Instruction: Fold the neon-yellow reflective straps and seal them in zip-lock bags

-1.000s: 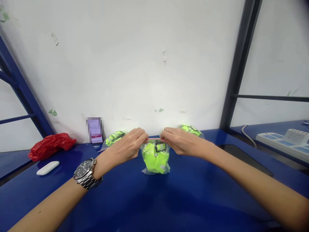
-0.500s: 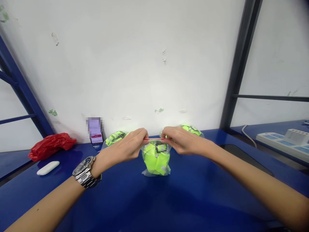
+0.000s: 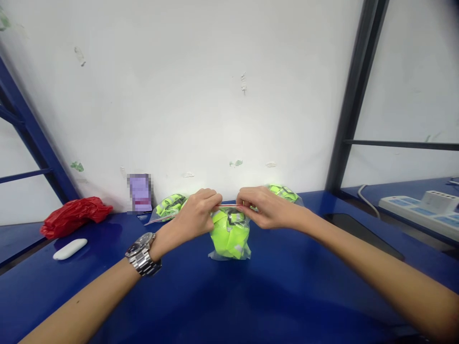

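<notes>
A clear plastic bag (image 3: 230, 236) with folded neon-yellow cloth inside stands upright on the blue table (image 3: 201, 296). My left hand (image 3: 201, 211) pinches the left end of its red-edged top strip. At the right end of that strip, my right hand (image 3: 263, 208) has its fingers pressed together on the bag. Behind my left hand lies a similar filled bag (image 3: 171, 205), and another filled bag (image 3: 284, 192) lies behind my right hand, partly covered by it.
A red plastic bag (image 3: 77, 217) and a white oval object (image 3: 70, 249) are at the left. A phone (image 3: 140, 193) leans on the wall. At the right are a dark flat object (image 3: 362, 234) and a white power strip (image 3: 423, 210).
My left hand and wrist have shifted slightly right along the bag's top, uncovering more of the bag behind. My right hand has moved a little left.
</notes>
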Tool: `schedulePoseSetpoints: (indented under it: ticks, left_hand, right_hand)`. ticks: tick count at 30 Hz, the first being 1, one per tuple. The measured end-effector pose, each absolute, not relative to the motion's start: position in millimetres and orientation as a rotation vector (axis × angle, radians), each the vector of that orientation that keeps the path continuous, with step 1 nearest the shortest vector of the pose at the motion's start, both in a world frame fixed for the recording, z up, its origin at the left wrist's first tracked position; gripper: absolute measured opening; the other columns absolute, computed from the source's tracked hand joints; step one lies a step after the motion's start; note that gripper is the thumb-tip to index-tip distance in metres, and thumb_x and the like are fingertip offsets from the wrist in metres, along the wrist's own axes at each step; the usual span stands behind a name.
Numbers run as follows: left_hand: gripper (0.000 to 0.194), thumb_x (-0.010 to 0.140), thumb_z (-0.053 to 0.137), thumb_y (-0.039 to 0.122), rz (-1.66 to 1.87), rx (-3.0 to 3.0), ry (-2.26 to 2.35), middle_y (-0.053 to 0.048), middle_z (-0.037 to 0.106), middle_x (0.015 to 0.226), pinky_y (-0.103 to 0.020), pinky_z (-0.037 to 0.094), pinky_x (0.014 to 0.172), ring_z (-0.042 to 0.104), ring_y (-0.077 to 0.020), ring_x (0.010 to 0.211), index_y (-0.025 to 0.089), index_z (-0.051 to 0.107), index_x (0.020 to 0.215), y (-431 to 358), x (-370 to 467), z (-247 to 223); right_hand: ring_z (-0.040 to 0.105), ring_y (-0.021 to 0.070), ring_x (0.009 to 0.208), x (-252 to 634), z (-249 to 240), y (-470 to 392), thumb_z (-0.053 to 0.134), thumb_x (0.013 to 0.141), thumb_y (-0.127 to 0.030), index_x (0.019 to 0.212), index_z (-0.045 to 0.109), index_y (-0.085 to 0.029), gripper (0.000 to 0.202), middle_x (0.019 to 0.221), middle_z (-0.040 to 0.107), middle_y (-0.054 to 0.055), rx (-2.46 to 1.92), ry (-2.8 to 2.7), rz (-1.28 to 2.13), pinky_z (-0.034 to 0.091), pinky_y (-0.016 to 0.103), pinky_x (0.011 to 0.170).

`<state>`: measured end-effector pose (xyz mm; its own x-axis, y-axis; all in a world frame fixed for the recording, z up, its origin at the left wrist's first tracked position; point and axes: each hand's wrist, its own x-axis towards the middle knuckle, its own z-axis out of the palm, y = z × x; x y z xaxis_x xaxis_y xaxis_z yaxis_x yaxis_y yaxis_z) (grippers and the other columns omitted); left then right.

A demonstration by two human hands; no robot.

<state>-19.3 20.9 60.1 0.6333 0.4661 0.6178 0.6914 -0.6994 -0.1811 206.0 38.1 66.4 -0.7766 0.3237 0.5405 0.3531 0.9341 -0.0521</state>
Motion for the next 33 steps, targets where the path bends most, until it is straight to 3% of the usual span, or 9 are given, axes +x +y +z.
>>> schedulePoseSetpoints:
  ticks: [6, 12, 19, 24, 28, 33]
  left_hand:
    - [0.011, 0.095, 0.039, 0.02, -0.576, -2.743, -0.994, -0.002, 0.055, 0.085, -0.027, 0.039, 0.069, 0.05, -0.0141, 0.075, 0.019, 0.05, 0.09, 10, -24, 82]
    - [0.011, 0.093, 0.037, 0.017, -0.445, -2.747, -1.065, -0.001, 0.051, 0.079, -0.027, 0.034, 0.059, 0.044, -0.0131, 0.065, 0.019, 0.043, 0.084, 10, -20, 83]
    - [0.016, 0.096, 0.034, 0.025, -0.315, -2.792, -1.137, -0.001, 0.049, 0.077, -0.028, 0.034, 0.059, 0.042, -0.0138, 0.065, 0.02, 0.038, 0.081, 2, -16, 89]
    - [0.018, 0.097, 0.034, 0.029, -0.309, -2.81, -1.194, -0.001, 0.051, 0.077, -0.028, 0.035, 0.06, 0.043, -0.0142, 0.065, 0.02, 0.041, 0.083, 1, -15, 91]
    - [0.013, 0.094, 0.038, 0.024, -0.36, -2.845, -1.211, -0.002, 0.054, 0.081, -0.027, 0.035, 0.06, 0.047, -0.014, 0.069, 0.02, 0.043, 0.084, 2, -16, 92]
    - [0.009, 0.092, 0.037, 0.017, -0.338, -2.813, -1.127, -0.001, 0.051, 0.08, -0.028, 0.036, 0.061, 0.045, -0.0138, 0.067, 0.02, 0.041, 0.085, 2, -16, 91]
  right_hand:
    - [0.045, 0.0126, 0.066, 210, 70, 36, 0.046, 0.092, -0.018, 0.08, 0.053, -0.015, 0.014, 0.073, 0.053, 0.002, -0.495, -2.533, -0.05, 0.033, 0.026, 0.062]
    - [0.045, 0.0128, 0.067, 209, 70, 35, 0.047, 0.09, -0.016, 0.083, 0.054, -0.015, 0.01, 0.076, 0.053, 0.003, -0.528, -2.537, -0.076, 0.033, 0.026, 0.061]
    - [0.048, 0.0139, 0.071, 204, 73, 35, 0.048, 0.092, -0.019, 0.085, 0.055, -0.015, 0.011, 0.079, 0.056, 0.004, -0.519, -2.57, 0.009, 0.036, 0.026, 0.065]
    - [0.048, 0.0143, 0.073, 204, 71, 38, 0.044, 0.089, -0.011, 0.085, 0.052, -0.016, 0.01, 0.081, 0.056, 0.004, -0.555, -2.607, 0.041, 0.036, 0.026, 0.064]
    - [0.048, 0.0141, 0.074, 206, 68, 39, 0.045, 0.082, -0.004, 0.088, 0.051, -0.017, 0.015, 0.083, 0.055, 0.004, -0.564, -2.624, 0.01, 0.036, 0.025, 0.063]
    - [0.046, 0.0144, 0.073, 206, 69, 36, 0.045, 0.084, -0.007, 0.087, 0.049, -0.017, 0.011, 0.085, 0.053, 0.005, -0.581, -2.637, -0.009, 0.036, 0.026, 0.063]
